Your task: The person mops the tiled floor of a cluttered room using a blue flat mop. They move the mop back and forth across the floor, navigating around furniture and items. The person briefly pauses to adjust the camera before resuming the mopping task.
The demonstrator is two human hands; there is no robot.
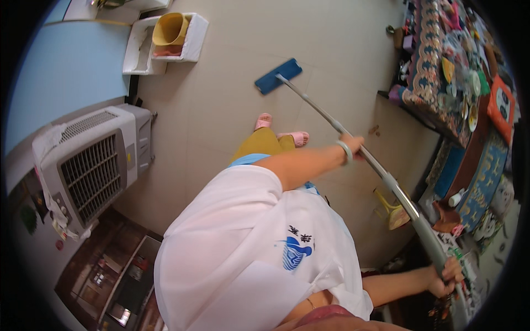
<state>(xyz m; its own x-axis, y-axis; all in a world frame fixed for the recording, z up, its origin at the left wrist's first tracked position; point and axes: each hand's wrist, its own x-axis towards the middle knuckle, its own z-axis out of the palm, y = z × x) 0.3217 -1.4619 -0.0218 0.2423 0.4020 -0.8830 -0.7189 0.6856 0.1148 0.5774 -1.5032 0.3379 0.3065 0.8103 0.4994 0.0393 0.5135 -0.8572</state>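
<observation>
A flat mop with a blue rectangular head [278, 76] lies against the tiled floor, beyond my feet in pink slippers [263, 121]. Its metal and grey pole [381, 171] slants from the head down to the lower right. My left hand [352, 147], with a pale bangle at the wrist, is closed around the middle of the pole. Near the grey upper end, my right hand [446, 278] grips the same pole. The mop head stands apart from both slippers.
An air cooler [93, 161] stands at left, below white foam boxes [196, 39] with a yellow bin [170, 29]. At right are a cluttered table with a patterned cloth [424, 53], a wooden bench [472, 165] and a yellow object on the floor [393, 211].
</observation>
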